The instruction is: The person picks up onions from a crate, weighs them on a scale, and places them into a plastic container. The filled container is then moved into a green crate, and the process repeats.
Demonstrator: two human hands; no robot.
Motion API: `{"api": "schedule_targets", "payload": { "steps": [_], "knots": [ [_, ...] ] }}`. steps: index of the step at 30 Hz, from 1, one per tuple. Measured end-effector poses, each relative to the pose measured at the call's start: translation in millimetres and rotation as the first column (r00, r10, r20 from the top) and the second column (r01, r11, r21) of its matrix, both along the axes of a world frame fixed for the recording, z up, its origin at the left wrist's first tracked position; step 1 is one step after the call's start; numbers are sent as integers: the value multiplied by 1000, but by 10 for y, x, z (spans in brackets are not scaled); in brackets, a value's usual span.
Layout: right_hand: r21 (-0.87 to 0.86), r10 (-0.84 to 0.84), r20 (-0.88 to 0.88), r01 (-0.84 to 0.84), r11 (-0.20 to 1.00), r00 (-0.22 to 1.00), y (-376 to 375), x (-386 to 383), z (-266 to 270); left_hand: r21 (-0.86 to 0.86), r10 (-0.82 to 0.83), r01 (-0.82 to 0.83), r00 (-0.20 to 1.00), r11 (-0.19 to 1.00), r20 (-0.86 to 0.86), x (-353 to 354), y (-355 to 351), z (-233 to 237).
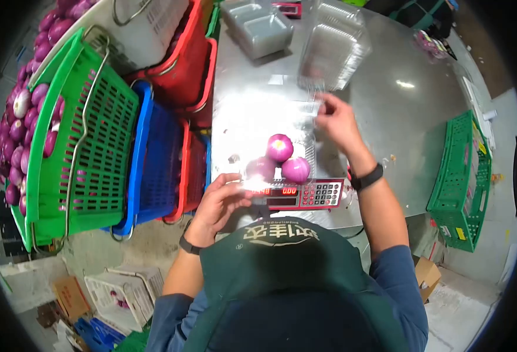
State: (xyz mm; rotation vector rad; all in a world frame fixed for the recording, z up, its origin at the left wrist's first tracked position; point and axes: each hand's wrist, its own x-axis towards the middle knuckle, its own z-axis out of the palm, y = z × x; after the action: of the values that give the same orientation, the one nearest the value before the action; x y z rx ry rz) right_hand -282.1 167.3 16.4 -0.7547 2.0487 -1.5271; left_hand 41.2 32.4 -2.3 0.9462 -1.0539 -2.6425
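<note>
A clear plastic box (310, 144) rests on a digital scale (323, 195) with a red-lit display and a keypad. Inside it are three peeled red onions: one at the top (280, 148), one at the lower right (296, 170) and one at the lower left (261, 169), partly veiled by glare. My left hand (217, 202) is closed at the box's near left corner, fingers bent around the edge. At the far right corner, my right hand (337, 122) pinches the thin plastic edge between thumb and fingers. Glare hides much of the box's far part.
Stacked clear boxes (336, 50) and a pile of plastic trays (264, 32) stand at the back of the metal table (399, 135). Green (94, 146), blue (159, 170) and red (179, 76) crates line the left side, with onions heaped leftmost. A green crate (461, 182) is at right.
</note>
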Motion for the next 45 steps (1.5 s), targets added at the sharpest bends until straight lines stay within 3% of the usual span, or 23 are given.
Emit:
{"api": "schedule_targets", "payload": {
  "steps": [2,3,5,6,8,10,12,14,16,19,21,23,25,28,30,31,33,36,38,40,42,43,45],
  "knots": [
    [154,181,-520,-117,981,835,427,273,171,28,-7,8,1000,1000,-27,31,-54,12],
    [305,309,-539,-161,939,784,642,445,283,38,-6,7,999,999,-36,26,-52,41],
    [421,487,-242,-361,832,839,933,685,242,51,-7,8,1000,999,-13,-10,-75,-4],
    [379,437,23,-413,828,899,991,822,250,56,-18,17,1000,998,2,-44,-70,-40],
    [228,269,72,-279,933,960,1028,966,-52,-100,13,-2,995,995,104,-158,-27,-127],
    [72,-60,404,34,997,913,958,1094,-305,-219,-14,36,995,975,100,-224,-37,-221],
    [167,-99,389,36,985,916,979,1050,-281,-311,-8,25,998,950,56,-337,-13,-223],
    [136,-101,161,80,987,982,1070,982,-414,-406,-8,62,991,912,133,-480,70,-164],
    [-86,-128,131,140,986,983,1273,856,-350,-378,-48,37,999,925,-20,-617,298,-40],
    [-275,-29,96,55,960,995,1775,607,122,-453,-141,115,990,884,-24,-929,681,264],
    [-441,-175,-87,119,889,981,1980,479,214,-478,-205,165,978,863,-33,-1150,990,482],
    [-567,-117,302,277,776,946,2217,482,518,-554,-330,236,941,798,-75,-1420,1263,492],
    [-470,-441,274,519,714,854,2449,243,482,-540,-435,320,896,778,-96,-1684,1598,588],
    [-593,-551,393,661,460,736,3066,-165,549,-499,-520,388,840,775,-154,-1945,2157,829],
    [-573,-660,383,726,380,647,3697,-341,983,-494,-571,451,812,743,-118,-1994,2231,823],
    [-621,-808,186,704,344,559,4074,-593,907,-486,-586,480,806,730,-83,-1996,2209,775],
    [-655,-922,120,727,204,367,4760,-920,1065,-434,-565,506,825,746,-8,-1981,2187,689],
    [-515,-985,-166,856,45,-48,5830,-1348,1106,-468,-460,451,882,760,104,-1939,2121,493],
    [-354,-815,-522,933,-61,-251,6410,-1531,990,-452,-400,411,908,792,124,-1929,2113,445],
    [-225,-706,-673,970,-88,-221,6679,-1618,899,-436,-382,388,918,812,106,-1936,2104,401],
    [-91,-838,-532,992,-90,-125,6841,-1733,718,-445,-367,381,922,811,121,-1958,2105,356],
    [-19,-891,-447,997,-78,-79,6879,-1800,627,-449,-358,378,924,810,132,-1974,2114,339],
    [84,-994,8,991,107,107,6860,-1819,647,-443,-354,378,925,813,141,-2004,2139,329]
  ]
}}
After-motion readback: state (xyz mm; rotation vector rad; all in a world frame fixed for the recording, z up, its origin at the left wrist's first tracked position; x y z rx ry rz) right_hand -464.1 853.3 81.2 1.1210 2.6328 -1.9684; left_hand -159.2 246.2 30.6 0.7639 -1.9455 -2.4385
